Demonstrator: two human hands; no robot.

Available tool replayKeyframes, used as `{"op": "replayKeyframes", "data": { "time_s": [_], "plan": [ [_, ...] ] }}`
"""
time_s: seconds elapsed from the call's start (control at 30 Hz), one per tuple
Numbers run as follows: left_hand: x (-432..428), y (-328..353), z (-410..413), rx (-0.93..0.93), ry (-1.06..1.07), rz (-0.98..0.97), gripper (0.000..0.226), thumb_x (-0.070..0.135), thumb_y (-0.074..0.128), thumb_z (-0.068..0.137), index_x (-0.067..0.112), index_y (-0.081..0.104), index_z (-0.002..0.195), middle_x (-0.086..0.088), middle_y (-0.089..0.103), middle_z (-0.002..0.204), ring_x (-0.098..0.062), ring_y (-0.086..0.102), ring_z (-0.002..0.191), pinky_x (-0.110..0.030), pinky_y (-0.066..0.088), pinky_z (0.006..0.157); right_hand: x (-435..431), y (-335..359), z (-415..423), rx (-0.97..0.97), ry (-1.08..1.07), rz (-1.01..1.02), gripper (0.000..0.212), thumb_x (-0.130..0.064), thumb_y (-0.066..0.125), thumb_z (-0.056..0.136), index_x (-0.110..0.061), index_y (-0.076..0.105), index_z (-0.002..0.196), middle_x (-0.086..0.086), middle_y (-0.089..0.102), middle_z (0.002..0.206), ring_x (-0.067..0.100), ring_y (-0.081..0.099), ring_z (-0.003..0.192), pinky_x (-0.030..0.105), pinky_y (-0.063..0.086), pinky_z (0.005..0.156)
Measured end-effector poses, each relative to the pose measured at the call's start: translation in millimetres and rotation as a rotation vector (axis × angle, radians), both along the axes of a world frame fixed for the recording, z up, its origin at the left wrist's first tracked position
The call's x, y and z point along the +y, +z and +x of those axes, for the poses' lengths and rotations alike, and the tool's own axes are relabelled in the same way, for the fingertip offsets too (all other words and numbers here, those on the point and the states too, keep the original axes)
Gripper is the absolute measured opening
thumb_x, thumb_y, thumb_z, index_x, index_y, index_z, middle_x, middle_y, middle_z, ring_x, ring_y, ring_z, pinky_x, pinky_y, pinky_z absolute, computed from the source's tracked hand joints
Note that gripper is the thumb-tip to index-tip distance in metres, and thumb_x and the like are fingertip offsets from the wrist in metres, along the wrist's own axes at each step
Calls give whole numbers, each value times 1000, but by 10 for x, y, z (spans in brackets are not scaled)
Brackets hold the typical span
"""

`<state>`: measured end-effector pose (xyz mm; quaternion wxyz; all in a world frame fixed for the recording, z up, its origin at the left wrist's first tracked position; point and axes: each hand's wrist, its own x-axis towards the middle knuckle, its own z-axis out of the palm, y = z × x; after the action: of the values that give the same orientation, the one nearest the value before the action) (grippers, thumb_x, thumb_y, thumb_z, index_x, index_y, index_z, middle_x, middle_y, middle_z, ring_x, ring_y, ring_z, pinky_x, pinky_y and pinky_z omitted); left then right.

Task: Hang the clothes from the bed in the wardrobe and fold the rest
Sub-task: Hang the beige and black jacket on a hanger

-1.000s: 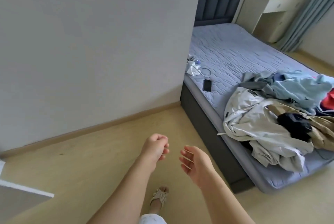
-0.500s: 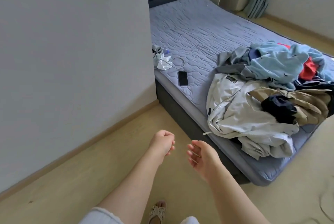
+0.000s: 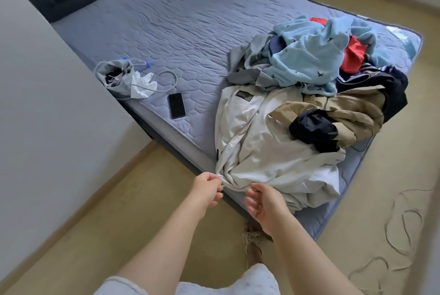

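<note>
At the near edge of the bed (image 3: 190,39), the left hand (image 3: 206,187) pinches a small fold at the lower corner of the cream jacket (image 3: 262,151), thumb and fingers closed on the cloth where it hangs over the mattress side. Just beside it, the right hand (image 3: 264,204) is spread and relaxed, palm turned inward, its fingertips close under the same hem; whether they touch the fabric cannot be told, and it holds nothing.

From that pinched corner the jacket runs up and away from the hands, its zipper line slanting toward a dark label near the collar. Against its far right side lies a tan garment (image 3: 345,113) with a black garment (image 3: 312,129) resting on it. Beyond these sits a light blue garment (image 3: 307,61) with small dark prints, a red piece (image 3: 354,56) showing from under it, and a navy garment (image 3: 390,85) at the heap's right edge.

Left of the heap, well apart from the hands, a black phone (image 3: 176,105) lies flat on the quilted mattress, and farther left a crumpled grey bag (image 3: 123,77) with a white cable (image 3: 166,80) looped beside it. On the floor to the right lies a thin loose cord (image 3: 404,223).
</note>
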<state>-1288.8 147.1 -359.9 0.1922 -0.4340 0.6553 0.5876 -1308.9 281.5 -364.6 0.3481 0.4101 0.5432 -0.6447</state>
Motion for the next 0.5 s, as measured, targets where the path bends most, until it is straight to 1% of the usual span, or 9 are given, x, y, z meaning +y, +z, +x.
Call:
{"op": "replayKeyframes", "data": {
  "time_s": [0.13, 0.17, 0.23, 0.3, 0.37, 0.5],
  "plan": [
    [349, -289, -465, -85, -22, 27, 13, 14, 44, 95, 17, 52, 84, 1, 52, 71, -9, 46, 53, -17, 35, 46, 387, -263, -572, -29, 19, 28, 16, -8, 45, 93, -14, 48, 79, 1, 47, 66, 14, 36, 53, 24, 25, 51],
    [400, -356, -555, -105, -29, 27, 13, 14, 44, 95, 16, 52, 85, 1, 52, 72, -9, 47, 54, -17, 35, 46, 451, -323, -683, -41, 30, 38, 14, -7, 44, 93, -14, 48, 82, 1, 46, 66, 14, 36, 53, 24, 25, 51],
    [467, -488, -711, -147, -40, 15, 13, 14, 43, 95, 16, 53, 88, 0, 54, 75, -10, 48, 56, -18, 37, 47, 548, -440, -882, -66, 46, 70, 8, -9, 44, 95, -10, 52, 95, 3, 52, 72, 15, 42, 55, 24, 29, 52],
    [508, -617, -850, -188, -38, 5, 13, 13, 42, 95, 14, 54, 90, -1, 53, 76, -11, 48, 58, -19, 38, 49, 611, -562, -1049, -80, 69, 110, 14, -13, 46, 96, -8, 54, 106, 3, 57, 77, 15, 48, 58, 22, 36, 51],
    [535, -737, -979, -227, -59, -3, 13, 13, 42, 95, 14, 53, 90, -2, 54, 76, -12, 47, 58, -20, 37, 49, 646, -677, -1173, -92, 81, 132, 16, -14, 47, 96, -9, 55, 108, 3, 59, 79, 15, 51, 60, 23, 38, 51],
    [549, -955, -1259, -255, -126, -30, 17, 13, 42, 94, 16, 53, 82, -2, 56, 79, -14, 49, 60, -21, 39, 50, 693, -871, -1336, -132, 75, 147, 15, -13, 47, 95, -8, 56, 106, 3, 60, 81, 15, 50, 59, 23, 38, 50]
  ]
}}
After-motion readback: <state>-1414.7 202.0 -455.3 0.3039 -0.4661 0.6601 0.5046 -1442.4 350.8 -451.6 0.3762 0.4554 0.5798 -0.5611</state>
